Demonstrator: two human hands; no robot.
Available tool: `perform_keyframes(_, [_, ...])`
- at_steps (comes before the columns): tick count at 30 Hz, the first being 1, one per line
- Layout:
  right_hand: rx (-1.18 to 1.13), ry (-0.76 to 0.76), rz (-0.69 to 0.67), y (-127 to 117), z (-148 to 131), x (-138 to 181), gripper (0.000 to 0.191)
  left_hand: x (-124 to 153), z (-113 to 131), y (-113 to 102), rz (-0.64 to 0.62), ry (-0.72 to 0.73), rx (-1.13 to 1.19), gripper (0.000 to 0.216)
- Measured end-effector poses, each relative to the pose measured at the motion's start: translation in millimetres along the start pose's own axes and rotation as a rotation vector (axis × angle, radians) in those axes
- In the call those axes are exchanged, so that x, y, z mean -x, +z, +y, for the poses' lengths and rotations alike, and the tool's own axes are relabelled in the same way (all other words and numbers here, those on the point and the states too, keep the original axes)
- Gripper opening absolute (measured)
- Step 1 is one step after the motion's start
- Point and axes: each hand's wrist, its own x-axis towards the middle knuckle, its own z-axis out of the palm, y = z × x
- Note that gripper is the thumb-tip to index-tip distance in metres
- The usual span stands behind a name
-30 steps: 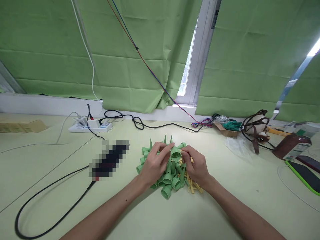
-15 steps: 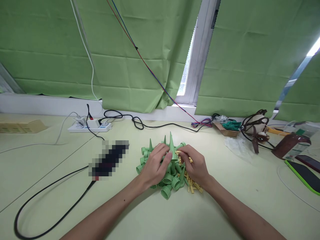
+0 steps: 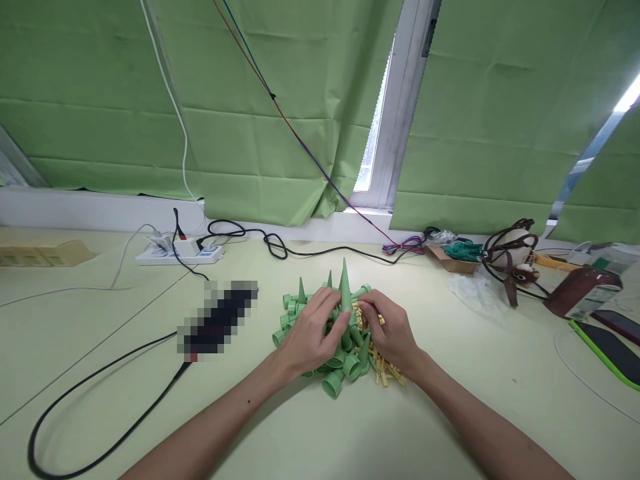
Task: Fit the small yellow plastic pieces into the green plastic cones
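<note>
My left hand (image 3: 315,328) pinches a pointed green plastic cone (image 3: 345,285) between thumb and fingers, its tip upward. Under and around that hand spreads a heap of green plastic parts (image 3: 334,384), cones and short open-ended cylinders among them. My right hand (image 3: 393,328) is closed just right of the cone, thumb and fingertips together. Whatever lies between those fingertips is too small to make out. Small yellow plastic pieces (image 3: 386,373) lie in a pile under and beside the right hand, against the green heap.
On the left lie a blurred dark device (image 3: 220,320) with a black cable and a white power strip (image 3: 205,255). To the right are a clear plastic bag (image 3: 477,293), a dark red bottle (image 3: 580,293) and a green-edged phone (image 3: 607,353). Green curtains hang behind.
The cone in my left hand has risen slightly and shifted a little right, and the left thumb has moved with it. My right hand's fingertips have shifted slightly right.
</note>
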Motion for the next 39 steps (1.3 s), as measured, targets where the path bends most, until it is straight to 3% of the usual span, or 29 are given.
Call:
perform_keyframes(12, [0.028,0.025,0.012,-1.4,-2.2,-0.7,0.024,2.4,-2.2,1.4,-0.114,-0.013,0.036,0.035])
perform_keyframes(20, [0.022,0.015,0.019,-1.1,-2.4,0.9,0.029,3.1,-6.6,3.3,-0.078,0.099,0.024,0.044])
perform_keyframes(31, [0.026,0.026,0.031,-2.1,-1.0,-0.2,0.032,2.5,-13.4,6.0,-0.024,0.131,-0.015,0.056])
perform_keyframes(35, [0.003,0.034,0.066,-3.3,-1.8,-1.0,0.026,1.3,-12.5,7.5,0.056,0.073,-0.051,0.048])
perform_keyframes(39, [0.003,0.028,0.11,-3.4,-3.4,-0.9,0.02,-0.7,-8.8,6.4,0.159,-0.023,-0.051,0.027])
